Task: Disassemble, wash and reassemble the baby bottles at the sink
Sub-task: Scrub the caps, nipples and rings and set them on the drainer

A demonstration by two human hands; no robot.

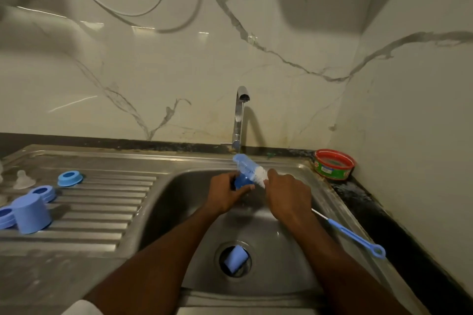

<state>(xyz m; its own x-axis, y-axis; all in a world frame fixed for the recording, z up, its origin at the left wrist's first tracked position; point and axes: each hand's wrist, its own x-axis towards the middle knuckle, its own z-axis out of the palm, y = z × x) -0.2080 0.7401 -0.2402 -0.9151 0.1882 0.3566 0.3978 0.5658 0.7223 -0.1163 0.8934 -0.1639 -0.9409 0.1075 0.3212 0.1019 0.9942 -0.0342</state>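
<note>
both hands (pixel 227 194) (pixel 286 194) scrub a blue bottle part (pixel 242 182) with the brush (pixel 252 173).

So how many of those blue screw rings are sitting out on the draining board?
3: one ring farthest back, one just behind the upturned blue cap, one at the left edge, partly cut off. More may lie out of view.

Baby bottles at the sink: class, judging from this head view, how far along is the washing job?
Done: disassembly looks finished, with blue collars, a blue cap and clear teats lying apart on the drainboard. In hand: the left hand holds a bottle while the right hand works a bottle brush into it. Left: the blue cap in the drain, rinsing, and all reassembly.
</note>
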